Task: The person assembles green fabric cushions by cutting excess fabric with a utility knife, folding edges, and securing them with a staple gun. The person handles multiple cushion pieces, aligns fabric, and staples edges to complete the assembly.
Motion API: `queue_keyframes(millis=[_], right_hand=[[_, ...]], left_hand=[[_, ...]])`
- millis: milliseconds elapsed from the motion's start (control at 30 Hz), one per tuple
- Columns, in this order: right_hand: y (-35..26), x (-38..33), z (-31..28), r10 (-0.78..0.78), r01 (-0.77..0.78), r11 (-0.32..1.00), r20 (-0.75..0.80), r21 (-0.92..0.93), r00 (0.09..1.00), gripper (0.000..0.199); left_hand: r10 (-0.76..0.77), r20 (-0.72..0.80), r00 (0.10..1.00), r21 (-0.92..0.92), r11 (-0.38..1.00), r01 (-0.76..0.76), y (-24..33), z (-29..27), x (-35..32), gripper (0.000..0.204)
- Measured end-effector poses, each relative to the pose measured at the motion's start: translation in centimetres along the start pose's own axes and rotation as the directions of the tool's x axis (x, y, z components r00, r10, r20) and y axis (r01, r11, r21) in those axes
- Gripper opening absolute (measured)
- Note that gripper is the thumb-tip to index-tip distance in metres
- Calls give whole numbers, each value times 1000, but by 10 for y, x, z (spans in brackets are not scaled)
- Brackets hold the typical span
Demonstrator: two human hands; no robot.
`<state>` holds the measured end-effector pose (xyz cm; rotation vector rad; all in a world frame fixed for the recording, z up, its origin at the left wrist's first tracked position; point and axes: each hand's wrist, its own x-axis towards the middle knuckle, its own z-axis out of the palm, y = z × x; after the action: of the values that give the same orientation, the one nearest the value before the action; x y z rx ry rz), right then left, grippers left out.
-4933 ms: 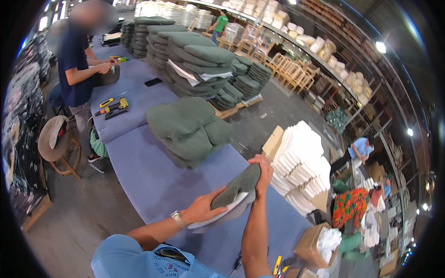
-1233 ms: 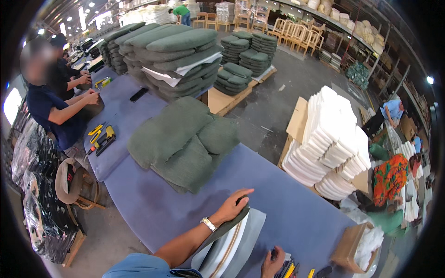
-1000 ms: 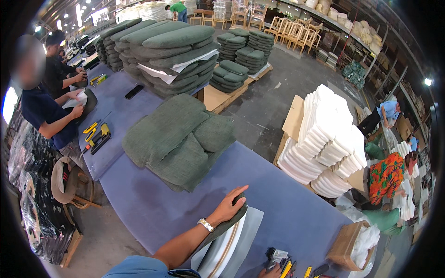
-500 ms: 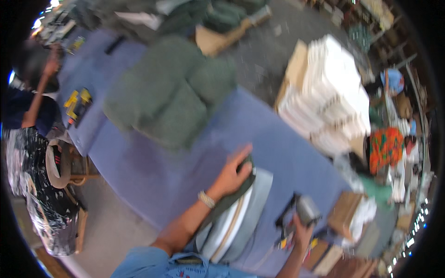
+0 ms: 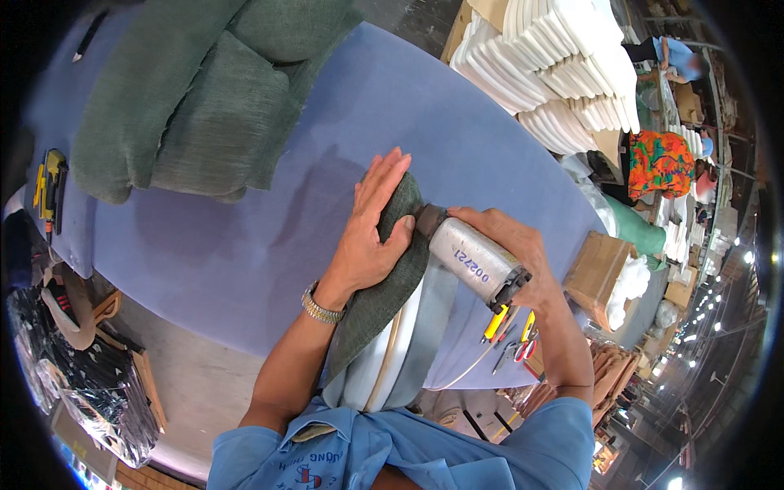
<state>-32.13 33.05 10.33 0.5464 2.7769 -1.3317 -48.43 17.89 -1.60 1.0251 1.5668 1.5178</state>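
My left hand (image 5: 369,233), with a watch at its wrist, lies on dark green fabric (image 5: 382,300) over a curved padded piece. Its fingers stretch out straight and the thumb stands apart, pressing the cloth near the top end. White padding (image 5: 390,359) with a tan strip and a grey-blue layer (image 5: 433,318) show beside the fabric. My right hand (image 5: 516,245) is closed around a silver staple gun (image 5: 474,257), partly hiding its handle. The gun's dark nose meets the fabric's edge close to my left thumb.
Folded green upholstery (image 5: 220,106) lies on the blue table (image 5: 229,269). Yellow-handled cutters (image 5: 494,323) and red-handled scissors (image 5: 523,351) sit by my right forearm, near a thin hose (image 5: 465,374). Beyond the right edge stand stacked white foam sheets (image 5: 555,65) and a cardboard box (image 5: 599,265).
My right hand has brought the staple gun from the lower right up to the fabric's edge. My left hand stays at the fabric's top end. The view has shifted closer to the padded piece.
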Motion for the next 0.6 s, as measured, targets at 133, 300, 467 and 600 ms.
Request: queue_keyframes(millis=[133,300,467,600], right_hand=[[-5,10,-9,4,0,999,111,-41,994,83],[-18,20,-22,83,-71,995,211,-65,974,78],[-12,25,-21,63,-45,995,208,-93,976,76],[-21,40,-27,122,-85,986,276,-144,953,75]], left_hand=[[20,13,1000,-4,1000,-20,-4,0,-1,77],[33,31,999,-14,999,-33,-6,0,-2,80],[-13,89,996,-32,999,16,-1,-2,-1,83],[11,110,994,-52,999,-5,-5,-9,2,69]])
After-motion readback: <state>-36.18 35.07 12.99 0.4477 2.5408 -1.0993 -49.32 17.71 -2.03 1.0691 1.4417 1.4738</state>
